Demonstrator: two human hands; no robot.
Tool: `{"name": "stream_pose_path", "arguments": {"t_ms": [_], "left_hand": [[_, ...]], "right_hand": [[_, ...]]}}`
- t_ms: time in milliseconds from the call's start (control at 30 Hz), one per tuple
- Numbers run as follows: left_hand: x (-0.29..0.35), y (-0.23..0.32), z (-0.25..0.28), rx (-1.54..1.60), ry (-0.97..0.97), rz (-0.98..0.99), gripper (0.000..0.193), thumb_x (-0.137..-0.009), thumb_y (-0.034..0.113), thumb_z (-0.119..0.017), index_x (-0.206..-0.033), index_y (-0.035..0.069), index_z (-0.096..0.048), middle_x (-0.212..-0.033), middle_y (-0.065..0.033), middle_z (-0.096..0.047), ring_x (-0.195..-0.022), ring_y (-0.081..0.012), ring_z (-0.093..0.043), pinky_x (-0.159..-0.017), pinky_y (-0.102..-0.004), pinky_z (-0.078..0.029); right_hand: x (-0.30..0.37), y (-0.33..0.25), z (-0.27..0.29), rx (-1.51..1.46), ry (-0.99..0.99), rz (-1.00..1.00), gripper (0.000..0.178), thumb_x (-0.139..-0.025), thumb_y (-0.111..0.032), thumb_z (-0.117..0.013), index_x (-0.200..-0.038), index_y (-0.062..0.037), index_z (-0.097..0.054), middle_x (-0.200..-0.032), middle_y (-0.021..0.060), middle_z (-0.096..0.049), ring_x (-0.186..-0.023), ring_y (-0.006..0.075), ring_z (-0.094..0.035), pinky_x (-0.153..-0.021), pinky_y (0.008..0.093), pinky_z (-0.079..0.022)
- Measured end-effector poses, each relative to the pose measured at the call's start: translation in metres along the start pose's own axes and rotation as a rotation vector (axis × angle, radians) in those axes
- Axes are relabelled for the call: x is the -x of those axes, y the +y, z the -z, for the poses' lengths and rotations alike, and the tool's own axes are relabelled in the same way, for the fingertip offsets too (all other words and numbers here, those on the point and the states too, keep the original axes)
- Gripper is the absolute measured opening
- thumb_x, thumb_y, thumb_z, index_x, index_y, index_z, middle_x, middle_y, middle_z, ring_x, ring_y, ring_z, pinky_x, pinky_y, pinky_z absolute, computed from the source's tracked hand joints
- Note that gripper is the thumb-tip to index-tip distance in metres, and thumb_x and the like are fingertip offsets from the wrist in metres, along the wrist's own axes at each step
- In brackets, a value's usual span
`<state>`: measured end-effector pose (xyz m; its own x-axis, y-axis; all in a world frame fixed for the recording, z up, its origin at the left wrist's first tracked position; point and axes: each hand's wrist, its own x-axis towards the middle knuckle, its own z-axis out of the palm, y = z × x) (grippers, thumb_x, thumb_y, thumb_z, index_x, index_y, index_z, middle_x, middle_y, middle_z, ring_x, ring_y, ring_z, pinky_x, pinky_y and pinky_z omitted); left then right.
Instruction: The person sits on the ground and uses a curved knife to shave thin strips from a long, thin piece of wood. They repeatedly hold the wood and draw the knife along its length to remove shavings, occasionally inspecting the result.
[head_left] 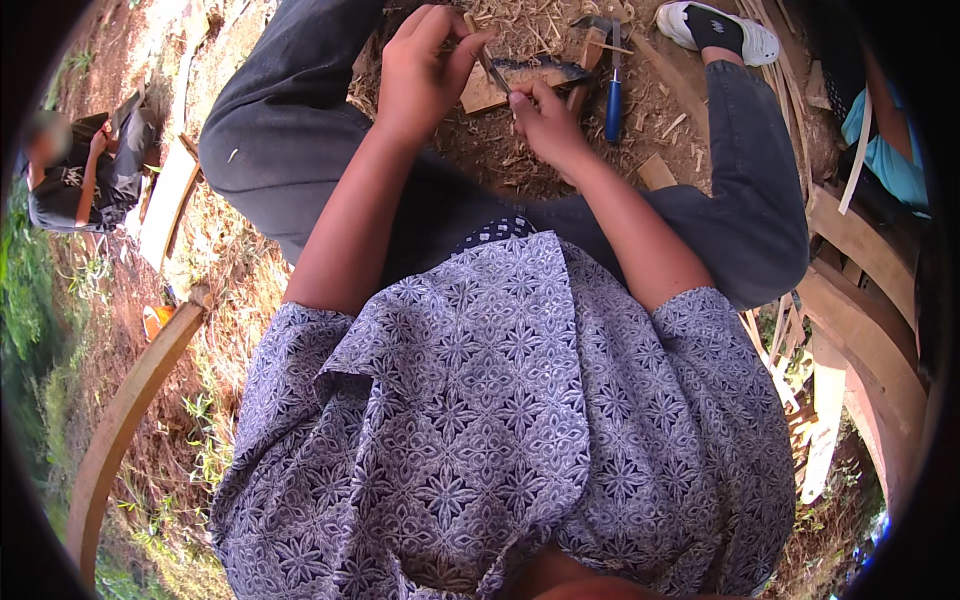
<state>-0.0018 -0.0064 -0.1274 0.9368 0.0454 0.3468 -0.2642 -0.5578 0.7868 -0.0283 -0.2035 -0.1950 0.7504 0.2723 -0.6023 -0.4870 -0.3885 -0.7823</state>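
My left hand (428,75) is closed, with thumb and forefinger pinching the brown upper end of a thin strip (490,66). The strip slants down to the right and turns darker, almost blade-like, toward its lower end. Whether it is one piece or two pressed together, I cannot tell. At that lower end my right hand (550,128) is closed, its thumb against the strip and its fingers partly hidden. Beneath both hands a light wooden block (482,95) lies on the ground, a dark piece (540,70) resting along it. A blue-handled tool (613,108) lies right of my right hand.
A dark-headed tool (592,24) lies beyond the hands among wood shavings. My bent legs frame the spot, a white shoe (690,22) at far right. Curved planks (860,325) are stacked right; another curved beam (135,420) stands left. People sit at far left (75,175) and far right (890,140).
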Motion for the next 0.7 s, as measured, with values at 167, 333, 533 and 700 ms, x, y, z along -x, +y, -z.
{"name": "stream_pose_path", "arguments": {"t_ms": [167, 333, 533, 700], "left_hand": [[0.007, -0.008, -0.008, 0.013, 0.095, 0.099, 0.025, -0.083, 0.011, -0.084, -0.087, 0.002, -0.061, -0.078, -0.0102, -0.066, -0.069, -0.0258, -0.066, -0.061, -0.0329, -0.053], [0.012, -0.009, -0.011, -0.133, 0.117, 0.015, 0.025, -0.082, 0.011, -0.084, -0.083, 0.002, -0.061, -0.076, -0.0102, -0.066, -0.067, -0.0252, -0.065, -0.064, -0.0328, -0.052], [0.011, -0.013, -0.012, -0.167, 0.161, -0.002, 0.029, -0.082, 0.012, -0.085, -0.082, 0.002, -0.059, -0.073, -0.0105, -0.063, -0.064, -0.0216, -0.062, -0.062, -0.0329, -0.051], [0.009, -0.024, -0.010, -0.178, 0.223, 0.009, 0.029, -0.084, 0.014, -0.084, -0.085, 0.002, -0.058, -0.074, -0.0085, -0.065, -0.066, -0.0197, -0.064, -0.064, -0.0311, -0.051]], "right_hand": [[-0.004, 0.022, -0.010, 0.098, 0.056, 0.041, 0.029, -0.104, -0.034, -0.055, -0.122, -0.0104, -0.058, -0.078, 0.0059, -0.065, -0.074, 0.0187, -0.066, -0.070, 0.0348, -0.050], [0.003, 0.002, -0.006, 0.090, 0.041, 0.047, 0.032, -0.103, -0.037, -0.055, -0.123, -0.0118, -0.057, -0.086, 0.0114, -0.069, -0.084, 0.0263, -0.069, -0.079, 0.0399, -0.051], [0.001, -0.005, -0.009, 0.010, -0.005, 0.057, 0.034, -0.104, -0.039, -0.052, -0.123, -0.0109, -0.057, -0.091, 0.0127, -0.068, -0.085, 0.0261, -0.068, -0.079, 0.0393, -0.051], [-0.001, 0.004, -0.017, 0.071, 0.084, 0.147, 0.033, -0.104, -0.039, -0.054, -0.121, -0.0124, -0.059, -0.076, 0.0071, -0.067, -0.071, 0.0224, -0.067, -0.073, 0.0381, -0.051]]}}
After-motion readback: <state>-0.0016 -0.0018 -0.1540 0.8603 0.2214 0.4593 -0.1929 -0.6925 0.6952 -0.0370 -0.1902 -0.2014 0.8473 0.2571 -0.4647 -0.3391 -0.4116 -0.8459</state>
